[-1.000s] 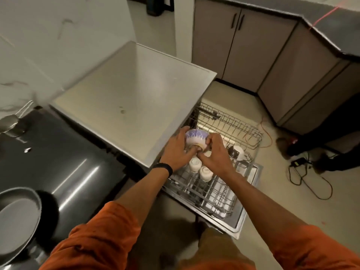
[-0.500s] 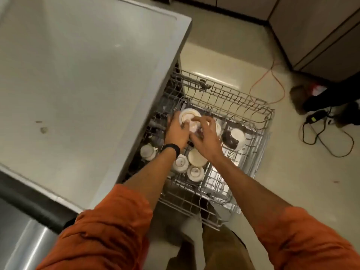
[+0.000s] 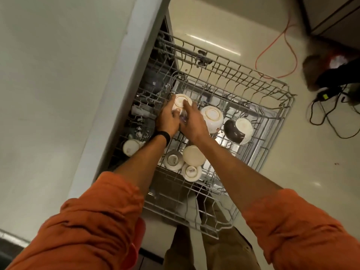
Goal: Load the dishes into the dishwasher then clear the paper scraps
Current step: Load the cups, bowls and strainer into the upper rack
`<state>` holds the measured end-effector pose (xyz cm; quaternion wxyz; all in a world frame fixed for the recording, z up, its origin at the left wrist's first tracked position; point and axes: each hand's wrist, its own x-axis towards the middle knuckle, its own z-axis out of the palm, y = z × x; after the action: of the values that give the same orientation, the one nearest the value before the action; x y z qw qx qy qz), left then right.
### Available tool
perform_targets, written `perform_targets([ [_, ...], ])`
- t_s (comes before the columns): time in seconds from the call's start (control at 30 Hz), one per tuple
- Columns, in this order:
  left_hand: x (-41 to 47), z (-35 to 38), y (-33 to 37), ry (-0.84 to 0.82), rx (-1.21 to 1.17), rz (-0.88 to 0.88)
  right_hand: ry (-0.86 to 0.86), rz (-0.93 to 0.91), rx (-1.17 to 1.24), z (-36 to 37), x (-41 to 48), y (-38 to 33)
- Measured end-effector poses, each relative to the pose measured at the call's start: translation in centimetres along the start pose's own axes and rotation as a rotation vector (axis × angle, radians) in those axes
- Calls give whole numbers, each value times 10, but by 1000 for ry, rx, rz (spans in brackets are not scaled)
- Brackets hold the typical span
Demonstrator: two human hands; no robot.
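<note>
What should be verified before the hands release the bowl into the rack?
1. Bowl turned upside down, foot ring up: ok.
2. Left hand and right hand both grip it: ok.
3. Bowl seated on the tines of the rack: cannot tell, the hands hide its rim.
4. Free of the white bowl beside it: cannot tell, the right hand covers the gap.
5. Rack pulled out from under the counter: ok.

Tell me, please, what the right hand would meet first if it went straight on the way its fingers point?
The upturned white ceramic bowl that the right hand holds; beyond it, probably the grey wire dishwasher rack, though depth is unclear.
</note>
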<state>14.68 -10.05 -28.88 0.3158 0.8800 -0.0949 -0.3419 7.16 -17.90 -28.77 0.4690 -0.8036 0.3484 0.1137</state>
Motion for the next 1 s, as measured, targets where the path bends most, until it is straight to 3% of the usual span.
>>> perform_targets([
  [0.27,-4,-12,9,-79,109,-5,-132,12,-95,-20,-2,-11],
  [0.63,-131,-58,41,-37,48,190,40,-219,-63,-43,-109,-52],
  [1.0,-308,-147,41,196,46,419,209,-469,-79,-46,-270,-119],
])
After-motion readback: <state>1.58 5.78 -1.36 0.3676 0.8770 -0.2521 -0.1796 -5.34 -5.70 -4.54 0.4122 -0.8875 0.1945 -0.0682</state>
